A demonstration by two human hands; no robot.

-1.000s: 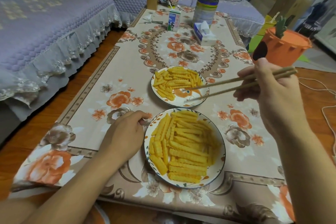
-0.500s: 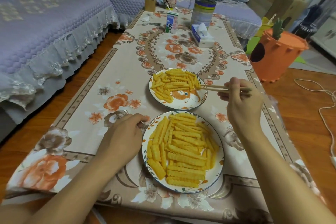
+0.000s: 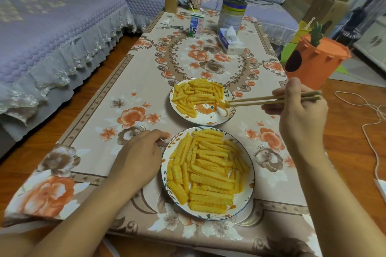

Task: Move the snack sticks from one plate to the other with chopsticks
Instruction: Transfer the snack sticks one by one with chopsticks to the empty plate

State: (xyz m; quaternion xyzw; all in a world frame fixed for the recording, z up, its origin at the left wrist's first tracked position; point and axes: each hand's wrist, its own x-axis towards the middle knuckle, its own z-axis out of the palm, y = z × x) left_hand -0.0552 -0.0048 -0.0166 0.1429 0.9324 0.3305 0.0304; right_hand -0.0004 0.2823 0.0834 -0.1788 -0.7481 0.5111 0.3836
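Two white plates of yellow crinkle snack sticks stand on the flowered table. The near plate [image 3: 249, 194] is heaped with sticks [image 3: 208, 175]. The far plate [image 3: 211, 120] holds a smaller pile [image 3: 196, 96] on its left and back. My right hand [image 3: 300, 115] grips a pair of wooden chopsticks [image 3: 271, 99] whose tips reach over the far plate's right rim and touch a short stick [image 3: 226, 103]. My left hand [image 3: 140, 156] rests on the table with curled fingers against the near plate's left rim.
At the far end stand a milk carton [image 3: 196, 26], a tin can [image 3: 231, 15], a tissue pack [image 3: 230, 41], a mug [image 3: 194, 0] and a small box [image 3: 171, 4]. An orange carrot-shaped bin [image 3: 311, 67] stands right of the table. A purple sofa [image 3: 52, 27] runs along the left.
My right hand first came forward with the chopsticks to the far plate, then drew back to the right and rose. The tips stay at the plate's right rim. My left hand has not moved.
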